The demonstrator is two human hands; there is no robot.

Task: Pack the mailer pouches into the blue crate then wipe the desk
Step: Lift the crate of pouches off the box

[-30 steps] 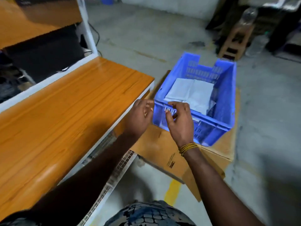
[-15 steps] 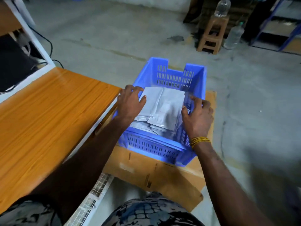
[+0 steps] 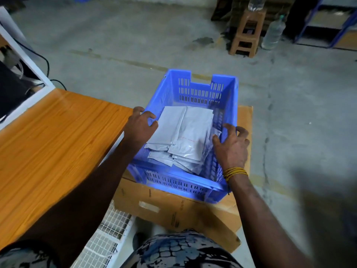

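A blue slotted crate [image 3: 199, 89] stands on a brown cardboard box [image 3: 173, 207] just right of the wooden desk [image 3: 58, 136]. Several grey mailer pouches [image 3: 185, 132] lie stacked flat inside it. My left hand [image 3: 140, 126] grips the crate's left rim, fingers curled over the edge and touching the pouches. My right hand [image 3: 231, 146] holds the right rim, thumb inside the crate and fingers outside. A yellow thread band circles my right wrist.
Grey concrete floor surrounds the box. A small wooden stool [image 3: 247, 33] and two plastic bottles [image 3: 273, 33] stand at the back right beside blue shelving [image 3: 328, 22]. A white frame and black cables [image 3: 42, 60] rise at the desk's far left.
My hands went from the crate's near wall to its two side rims. The view has swung right and closer over the crate.
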